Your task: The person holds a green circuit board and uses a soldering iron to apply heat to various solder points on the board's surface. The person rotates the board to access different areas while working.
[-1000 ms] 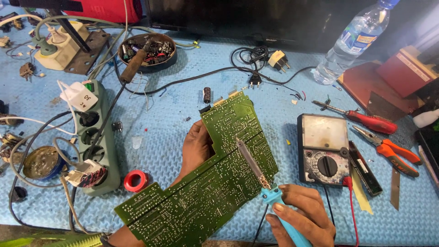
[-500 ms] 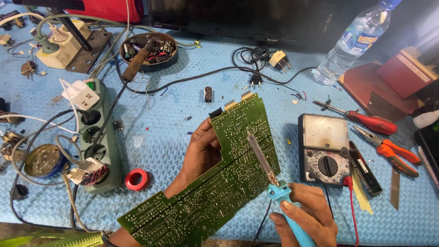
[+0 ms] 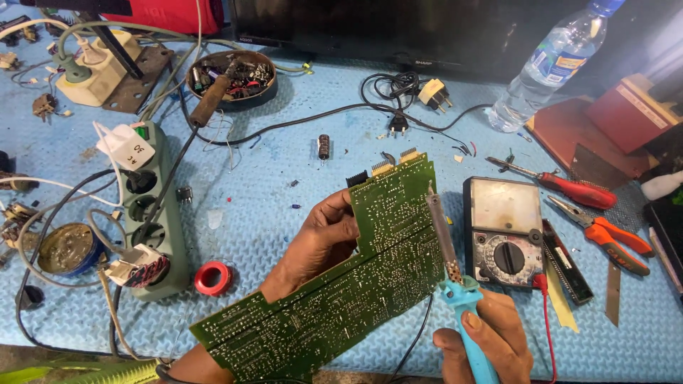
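My left hand (image 3: 316, 245) grips a large green circuit board (image 3: 356, 284) from behind, solder side tilted up towards me above the blue mat. My right hand (image 3: 491, 338) holds a soldering iron (image 3: 455, 274) by its light blue handle at the lower right. Its metal shaft slants up across the board's right part, and the tip rests near the board's upper right edge.
An analogue multimeter (image 3: 504, 231) lies just right of the board, with a red screwdriver (image 3: 569, 188) and orange pliers (image 3: 605, 231) beyond. A green power strip (image 3: 146, 213), red tape roll (image 3: 213, 277), bowl of parts (image 3: 231, 75) and water bottle (image 3: 548, 64) surround the mat.
The board has shifted right and a little up with my left hand. My right hand followed, bringing the iron's tip higher along the board's right side.
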